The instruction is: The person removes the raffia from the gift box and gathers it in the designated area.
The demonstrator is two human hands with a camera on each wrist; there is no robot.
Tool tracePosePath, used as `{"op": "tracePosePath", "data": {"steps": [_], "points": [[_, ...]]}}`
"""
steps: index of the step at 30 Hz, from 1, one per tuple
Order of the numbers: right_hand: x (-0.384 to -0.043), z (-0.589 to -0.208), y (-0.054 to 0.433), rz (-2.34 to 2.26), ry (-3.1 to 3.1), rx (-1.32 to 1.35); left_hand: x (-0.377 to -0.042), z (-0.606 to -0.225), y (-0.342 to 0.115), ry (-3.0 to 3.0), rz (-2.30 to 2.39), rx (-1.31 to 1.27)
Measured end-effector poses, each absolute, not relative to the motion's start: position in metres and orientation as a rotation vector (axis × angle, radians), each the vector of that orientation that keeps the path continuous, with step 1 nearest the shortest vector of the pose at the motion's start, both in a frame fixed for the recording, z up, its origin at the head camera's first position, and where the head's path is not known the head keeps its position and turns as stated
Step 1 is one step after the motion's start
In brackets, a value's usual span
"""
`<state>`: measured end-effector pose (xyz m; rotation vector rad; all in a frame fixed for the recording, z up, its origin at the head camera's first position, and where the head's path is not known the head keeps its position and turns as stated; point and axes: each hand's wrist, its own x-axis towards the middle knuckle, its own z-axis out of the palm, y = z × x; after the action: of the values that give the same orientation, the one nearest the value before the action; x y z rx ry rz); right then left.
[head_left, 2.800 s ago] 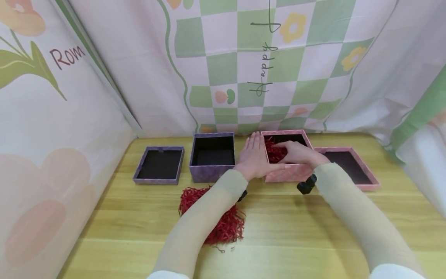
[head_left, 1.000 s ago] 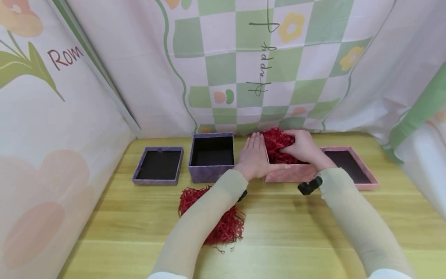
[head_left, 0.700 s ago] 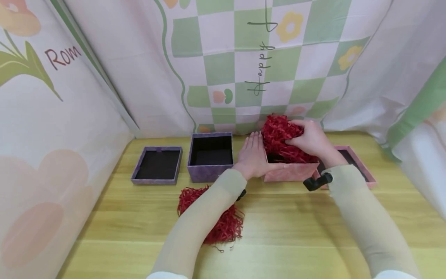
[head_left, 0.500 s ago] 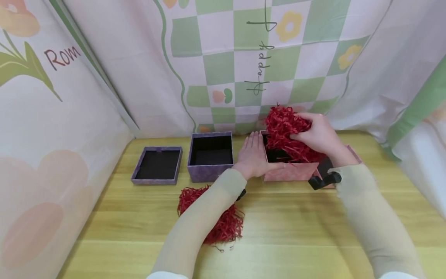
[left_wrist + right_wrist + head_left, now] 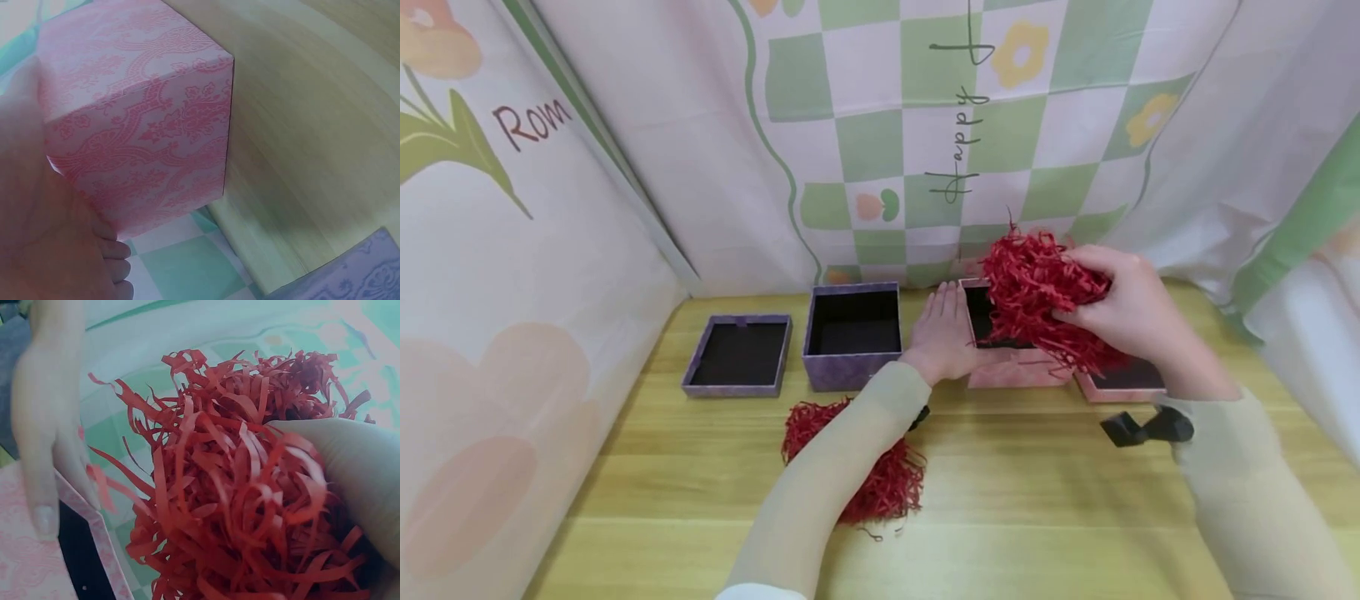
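Note:
A large clump of red shredded paper (image 5: 1037,287) is gripped in my right hand (image 5: 1138,308), held up over the right part of the pink patterned box (image 5: 1018,372). Loose strands dangle in front of that box, whose black inside shows beside the clump. With fingers straight, my left hand (image 5: 942,337) rests against the box's left side, its thumb along the front by the rim. The left wrist view shows the palm close to the pink box (image 5: 162,131). In the right wrist view the shredded paper (image 5: 219,500) covers most of my right fingers.
Left of my left hand stands an open purple box (image 5: 850,371), and its shallow lid (image 5: 737,390) lies farther left. Another pile of red shredded paper (image 5: 887,483) lies under my left forearm. The pink lid (image 5: 1123,393) is partly hidden behind the right hand.
My right hand has lifted the shredded paper out of the pink box and moved it right and toward me. The left hand has stayed at the box's side.

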<state>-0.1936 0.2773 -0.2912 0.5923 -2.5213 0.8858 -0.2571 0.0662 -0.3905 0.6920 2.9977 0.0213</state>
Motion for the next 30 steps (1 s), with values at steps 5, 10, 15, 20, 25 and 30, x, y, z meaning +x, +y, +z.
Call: {"op": "tracePosePath", "data": {"steps": [5, 10, 15, 20, 25, 30], "points": [[-0.172, -0.296, 0.281, 0.828, -2.56, 0.672, -0.259, -0.392, 0.069, 2.975, -0.057, 0.666], [-0.152, -0.309, 0.285, 0.726, -2.57, 0.746, -0.257, -0.392, 0.07, 2.97, -0.068, 0.666], [-0.137, -0.332, 0.289, 0.726, -2.551, 0.838, -0.256, -0.391, 0.069, 2.965, -0.154, 0.71], [-0.13, -0.356, 0.286, 0.778, -2.582, 0.888, -0.258, -0.393, 0.071, 2.987, -0.124, 0.704], [-0.129, -0.376, 0.279, 0.783, -2.732, 0.881, -0.261, -0.395, 0.072, 3.006, 0.02, 0.637], [-0.136, -0.394, 0.271, 0.745, -2.853, 0.922, -0.26, -0.395, 0.071, 3.027, 0.043, 0.646]]}}
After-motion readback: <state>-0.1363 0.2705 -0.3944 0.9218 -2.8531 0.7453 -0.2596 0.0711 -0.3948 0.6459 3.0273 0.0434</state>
